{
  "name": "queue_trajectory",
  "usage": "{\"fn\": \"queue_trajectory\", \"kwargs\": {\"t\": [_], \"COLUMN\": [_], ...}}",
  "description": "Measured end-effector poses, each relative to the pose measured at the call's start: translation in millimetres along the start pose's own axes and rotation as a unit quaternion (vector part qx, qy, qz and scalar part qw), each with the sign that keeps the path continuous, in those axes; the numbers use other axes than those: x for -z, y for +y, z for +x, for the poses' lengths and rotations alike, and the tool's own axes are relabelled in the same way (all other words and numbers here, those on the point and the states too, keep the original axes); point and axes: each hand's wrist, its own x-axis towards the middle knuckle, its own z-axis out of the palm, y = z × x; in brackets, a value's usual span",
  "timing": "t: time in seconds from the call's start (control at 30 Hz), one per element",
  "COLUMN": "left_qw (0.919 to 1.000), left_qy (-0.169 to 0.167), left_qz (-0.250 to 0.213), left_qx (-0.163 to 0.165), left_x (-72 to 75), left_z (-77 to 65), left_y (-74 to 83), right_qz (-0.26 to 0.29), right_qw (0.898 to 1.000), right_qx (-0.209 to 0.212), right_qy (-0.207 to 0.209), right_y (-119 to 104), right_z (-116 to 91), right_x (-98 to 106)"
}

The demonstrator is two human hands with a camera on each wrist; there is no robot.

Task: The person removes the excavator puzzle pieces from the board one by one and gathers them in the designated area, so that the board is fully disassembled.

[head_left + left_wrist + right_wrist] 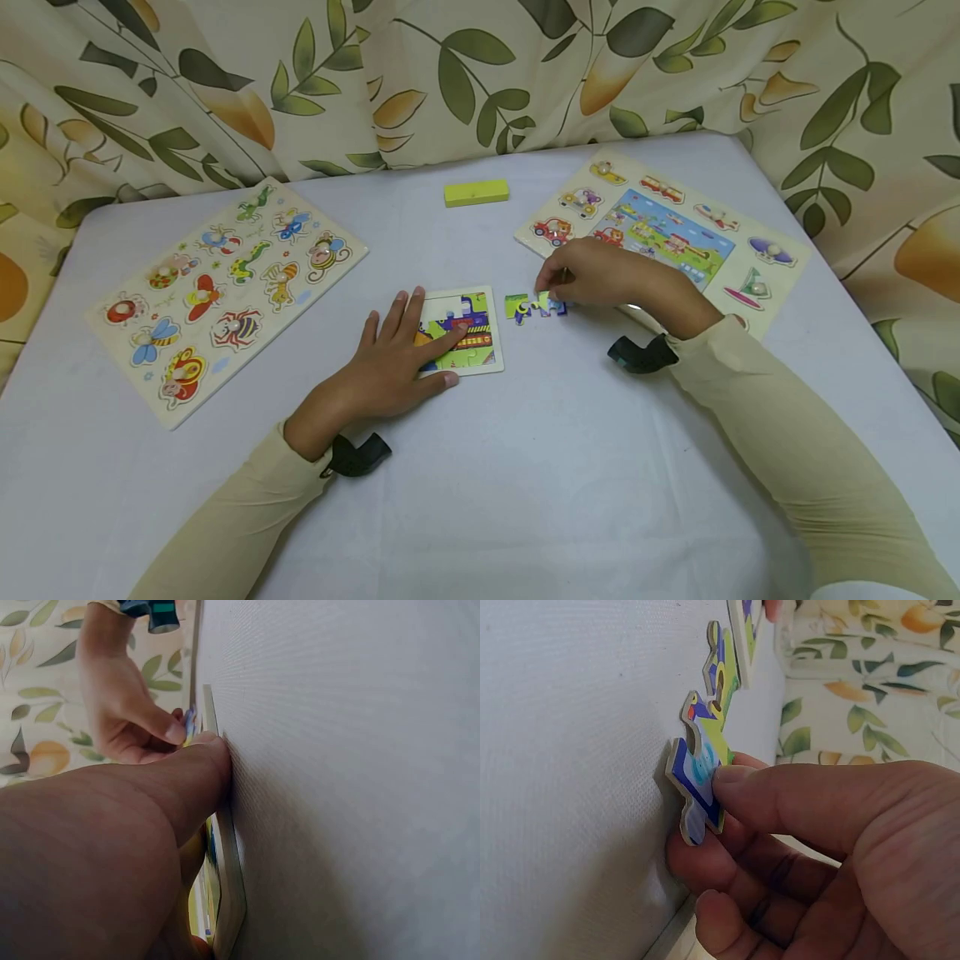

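Observation:
My left hand (386, 371) lies flat with fingers spread over a small framed jigsaw puzzle (492, 337), its thumb along the near edge. The puzzle shows a colourful vehicle picture, partly hidden under the fingers; pale backing shows near its top. To the right of the frame, my right hand (607, 271) pinches a blue, green and white jigsaw piece (702, 761) between thumb and fingers. In the right wrist view that piece is tilted, its edge close to the tabletop. Another loose jigsaw piece (516, 307) lies between it and the frame.
A large peg puzzle board with insects (296, 292) lies at the left. Another board with vehicles (720, 287) lies at the right, partly under the right forearm. A yellow-green box (476, 193) sits at the back, before a leaf-patterned curtain (465, 75).

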Motion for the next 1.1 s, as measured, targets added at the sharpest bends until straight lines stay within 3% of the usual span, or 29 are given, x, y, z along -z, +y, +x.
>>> {"fn": "queue_trajectory", "kwargs": {"t": [0.93,1.1], "left_qw": [0.9999,0.9995], "left_qy": [0.008,0.019], "left_qz": [-0.012,-0.024], "left_qx": [0.007,-0.01], "left_x": [3.2,4.0], "left_z": [3.4,5.2], "left_y": [2.1,2.7], "right_qz": [-0.005,0.0], "right_qw": [0.999,0.999], "right_qx": [-0.001,-0.005], "right_qy": [0.039,0.036], "right_y": [-6.2,-8.9], "right_z": [1.3,2.4], "right_x": [2.9,3.1]}}
